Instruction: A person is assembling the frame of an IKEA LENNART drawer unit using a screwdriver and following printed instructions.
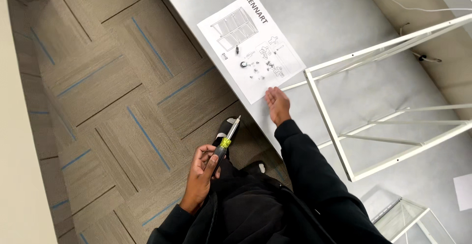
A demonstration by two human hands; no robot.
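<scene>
hands: left (200,172) grips screwdriver (225,143) over carpet | right (278,105) flat, spread at table edge (236,94) by instruction sheet (250,45)

The person is dressed all in black — a long-sleeved top whose soft, matte fabric folds loosely along both arms. Each sleeve ends in a snug cuff at the wrist, leaving the left hand (202,167) and the right hand (278,105) bare, with no rings, watch or gloves to be seen. Dark trousers of much the same shade run down from the waist — top and legs almost merge. Below, a black shoe (224,132) shows a pale patch near its toe.
</scene>
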